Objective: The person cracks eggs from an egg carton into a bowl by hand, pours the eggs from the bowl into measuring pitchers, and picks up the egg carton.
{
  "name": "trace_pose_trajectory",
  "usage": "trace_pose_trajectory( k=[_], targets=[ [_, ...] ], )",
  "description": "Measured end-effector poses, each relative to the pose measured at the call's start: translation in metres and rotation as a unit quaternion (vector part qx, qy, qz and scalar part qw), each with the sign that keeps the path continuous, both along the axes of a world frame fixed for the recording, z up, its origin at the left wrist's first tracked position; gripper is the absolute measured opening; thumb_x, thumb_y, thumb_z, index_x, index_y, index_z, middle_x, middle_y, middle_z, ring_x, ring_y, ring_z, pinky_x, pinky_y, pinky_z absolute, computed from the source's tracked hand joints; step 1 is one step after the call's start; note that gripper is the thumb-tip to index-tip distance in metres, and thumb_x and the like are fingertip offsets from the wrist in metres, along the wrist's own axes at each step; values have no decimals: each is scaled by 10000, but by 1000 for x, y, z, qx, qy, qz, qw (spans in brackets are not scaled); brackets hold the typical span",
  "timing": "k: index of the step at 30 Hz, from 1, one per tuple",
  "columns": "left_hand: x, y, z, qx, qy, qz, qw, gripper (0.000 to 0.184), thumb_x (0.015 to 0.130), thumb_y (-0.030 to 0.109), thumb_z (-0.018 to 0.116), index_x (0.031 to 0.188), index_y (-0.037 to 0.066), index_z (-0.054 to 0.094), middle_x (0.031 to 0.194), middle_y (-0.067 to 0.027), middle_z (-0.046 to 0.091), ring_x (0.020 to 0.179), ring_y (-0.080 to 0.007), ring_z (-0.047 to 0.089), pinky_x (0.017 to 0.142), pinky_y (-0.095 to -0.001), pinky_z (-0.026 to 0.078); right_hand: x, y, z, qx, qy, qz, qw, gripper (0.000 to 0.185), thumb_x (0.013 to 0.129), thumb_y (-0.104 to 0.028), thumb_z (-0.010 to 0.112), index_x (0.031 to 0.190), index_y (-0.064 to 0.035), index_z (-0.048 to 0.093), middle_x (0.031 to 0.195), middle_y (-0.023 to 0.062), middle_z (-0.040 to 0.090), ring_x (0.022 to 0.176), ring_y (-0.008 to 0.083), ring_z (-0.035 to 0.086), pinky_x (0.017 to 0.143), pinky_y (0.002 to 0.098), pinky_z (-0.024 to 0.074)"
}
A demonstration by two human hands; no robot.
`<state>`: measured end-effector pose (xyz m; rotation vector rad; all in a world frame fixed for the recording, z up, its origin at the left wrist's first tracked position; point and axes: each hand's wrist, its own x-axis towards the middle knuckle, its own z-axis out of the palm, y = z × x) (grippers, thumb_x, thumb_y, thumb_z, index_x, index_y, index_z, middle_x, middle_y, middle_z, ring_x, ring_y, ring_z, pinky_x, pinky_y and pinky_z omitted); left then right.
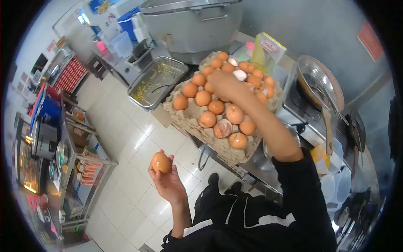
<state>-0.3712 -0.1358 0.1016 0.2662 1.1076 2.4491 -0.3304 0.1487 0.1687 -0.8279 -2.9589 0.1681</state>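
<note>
A brown egg (160,162) rests in my left hand (170,185), the fingers wrapped round it, above the floor and left of the counter. My right hand (226,85) reaches down among the eggs in a grey cardboard egg tray (210,148). Its fingertips are hidden, so whether it grips an egg cannot be made out. Many brown eggs fill the cups, some with a wet shine. At the near side sits a cracked, broken eggshell (222,129). White shell pieces (239,75) show farther back, just beyond my right hand.
Left of the eggs lies a metal tray (158,86) with yellow bits and a thin utensil handle. Behind stands a large metal pot (193,31). On the right are a stove with a pan (320,82), a metal bowl (289,136) beneath my forearm, and plastic containers (336,185).
</note>
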Motion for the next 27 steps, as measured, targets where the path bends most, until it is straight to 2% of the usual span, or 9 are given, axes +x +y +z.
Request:
trace_pose_trajectory(
  k=[6,11,12,14,16,20,23,26,27],
  targets=[
    [2,-7,2,17,2,-8,1000,372,848,253,441,1166,65,398,1238,-179,446,983,-254,543,744,-234,463,-6,10,19,53,13,187,981,233,710,-92,588,934,-44,547,835,106,606,780,267,616,585,405,481],
    [8,-15,6,9,-9,7,1000,364,847,252,447,1150,57,396,1252,-181,434,968,-247,551,724,-239,471,-7,16,20,16,-55,134,989,353,588,-53,688,910,-55,544,893,63,561,808,273,596,662,387,475],
    [9,-16,5,16,-9,-7,1000,364,854,250,439,1154,48,397,1260,-182,428,965,-244,552,723,-235,474,-9,34,4,-170,17,56,984,298,634,-98,657,911,-56,558,882,88,582,806,277,596,665,391,468],
    [13,-18,5,26,-8,-20,999,365,860,249,432,1157,39,398,1268,-182,422,962,-242,554,723,-231,476,-10,41,0,-346,86,-24,934,255,679,-144,626,912,-56,573,870,114,604,804,281,596,667,395,461],
    [18,-19,9,11,-21,-31,999,384,887,255,400,1188,17,387,1280,-187,412,953,-238,557,707,-217,485,-6,34,10,58,-33,187,980,415,536,-132,727,897,-68,534,912,61,553,844,281,560,682,388,462],
    [24,-19,18,-12,-31,-52,998,410,911,272,367,1221,3,369,1283,-186,408,952,-231,559,693,-203,490,-1,30,16,59,10,212,975,414,539,-147,709,887,-62,501,896,71,547,849,283,548,688,379,451],
    [29,-18,27,-27,-31,-69,997,423,920,290,355,1228,-1,371,1261,-198,425,917,-217,567,648,-203,494,4,28,20,-83,32,138,986,390,557,-148,680,872,-61,468,871,80,528,867,258,534,679,376,443],
    [33,-18,33,-9,6,-177,984,480,906,356,383,1218,-9,383,1193,-216,477,815,-188,583,596,-201,490,17,25,22,-178,172,132,960,379,588,-144,668,896,-70,459,911,76,511,937,218,520,734,358,448],
    [35,-18,37,-13,20,-259,966,523,892,392,398,1222,-13,381,1150,-223,503,762,-176,581,567,-195,478,25,13,29,-232,291,168,913,416,598,-121,677,953,-78,466,916,52,504,931,190,518,732,321,447]
  ],
)
